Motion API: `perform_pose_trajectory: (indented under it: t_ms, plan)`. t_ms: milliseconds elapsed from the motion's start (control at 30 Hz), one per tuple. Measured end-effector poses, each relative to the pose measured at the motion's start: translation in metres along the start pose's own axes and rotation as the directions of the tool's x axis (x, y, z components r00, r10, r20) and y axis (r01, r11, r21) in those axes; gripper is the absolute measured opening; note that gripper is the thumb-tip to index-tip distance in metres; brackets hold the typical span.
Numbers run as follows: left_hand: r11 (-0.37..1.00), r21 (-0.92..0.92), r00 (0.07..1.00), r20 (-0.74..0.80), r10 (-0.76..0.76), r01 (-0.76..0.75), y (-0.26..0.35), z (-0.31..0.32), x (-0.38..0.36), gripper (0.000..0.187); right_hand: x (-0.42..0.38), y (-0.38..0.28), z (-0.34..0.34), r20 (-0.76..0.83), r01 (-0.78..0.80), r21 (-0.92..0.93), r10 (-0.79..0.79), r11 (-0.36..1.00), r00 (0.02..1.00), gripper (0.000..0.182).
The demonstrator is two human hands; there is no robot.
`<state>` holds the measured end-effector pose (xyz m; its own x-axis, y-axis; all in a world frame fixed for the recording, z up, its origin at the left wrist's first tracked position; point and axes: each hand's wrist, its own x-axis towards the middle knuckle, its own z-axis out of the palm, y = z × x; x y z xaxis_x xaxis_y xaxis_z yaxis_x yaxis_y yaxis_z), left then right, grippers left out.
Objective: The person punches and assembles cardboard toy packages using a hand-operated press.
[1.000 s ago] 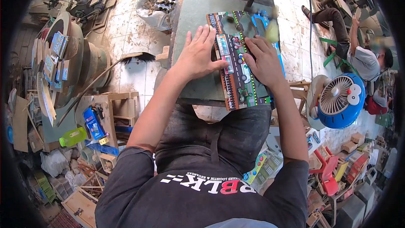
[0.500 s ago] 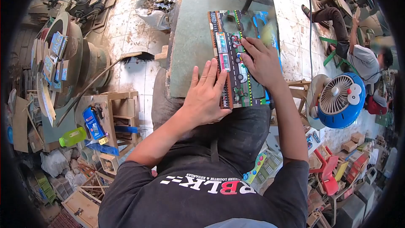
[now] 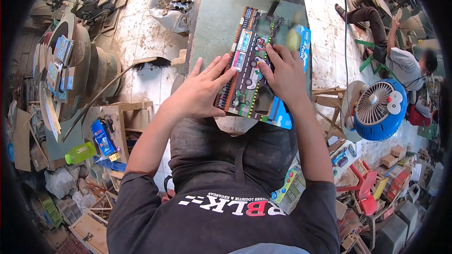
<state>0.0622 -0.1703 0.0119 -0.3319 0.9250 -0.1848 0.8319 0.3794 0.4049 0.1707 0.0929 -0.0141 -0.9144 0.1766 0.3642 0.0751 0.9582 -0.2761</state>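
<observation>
A printed board [image 3: 246, 82] with roads, a train and vehicles lies tilted on the green-topped work table [image 3: 207, 28]. My left hand [image 3: 200, 89] rests on its left edge with the fingers spread. On the board's right part lies my right hand [image 3: 286, 75], its fingers stretched over the vehicles and slightly apart. Cut-out openings show near the board's top and lower right. A thin upright machine part [image 3: 274, 7] stands over the top of the board, blurred near the camera.
A sack of small parts [image 3: 176, 4] stands beyond the table. At left are a round machine with stacked boards [image 3: 61, 66] and a green bottle [image 3: 80, 153]. A blue fan [image 3: 380, 109] and a seated person [image 3: 402, 61] are at right.
The board has turned clockwise, its lower end swinging left, and a blue strip now shows along its right side. My left hand has moved left with its fingers spread wider.
</observation>
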Motion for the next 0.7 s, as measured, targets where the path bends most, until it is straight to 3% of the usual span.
perform_pose_trajectory:
  t_ms: [200,333,400,533,600,667,700]
  plan:
    - [0.998,-0.021,0.997,0.041,0.059,-0.059,-0.023,-0.012,0.0,0.131,0.0,-0.009,0.008,-0.012,-0.065,0.003,0.065,0.998,0.998,0.051]
    - [0.996,0.001,0.995,-0.05,0.085,-0.085,-0.02,0.001,-0.002,0.13,0.002,-0.002,0.009,-0.023,-0.042,0.042,0.043,0.998,0.999,0.051]
    - [0.997,0.003,0.992,-0.095,0.079,-0.079,-0.007,0.013,-0.001,0.129,0.005,0.008,0.005,0.064,-0.033,0.097,0.027,0.995,0.998,0.051]
    - [1.0,0.019,0.97,-0.243,0.01,-0.006,0.039,0.045,0.005,0.123,0.018,0.039,-0.001,0.098,0.124,0.141,-0.138,0.982,0.986,0.052]
    - [0.995,-0.054,0.926,-0.366,-0.096,0.082,0.061,0.056,0.012,0.12,0.025,0.05,-0.004,0.154,0.121,0.128,-0.14,0.984,0.978,0.053]
    - [0.993,-0.06,0.923,-0.367,-0.114,0.099,0.068,0.059,0.016,0.119,0.033,0.057,-0.009,0.272,0.136,0.167,-0.178,0.977,0.946,0.054]
    - [0.992,-0.064,0.924,-0.361,-0.127,0.111,0.069,0.058,0.016,0.119,0.035,0.058,-0.007,0.249,0.164,0.173,-0.204,0.971,0.947,0.055]
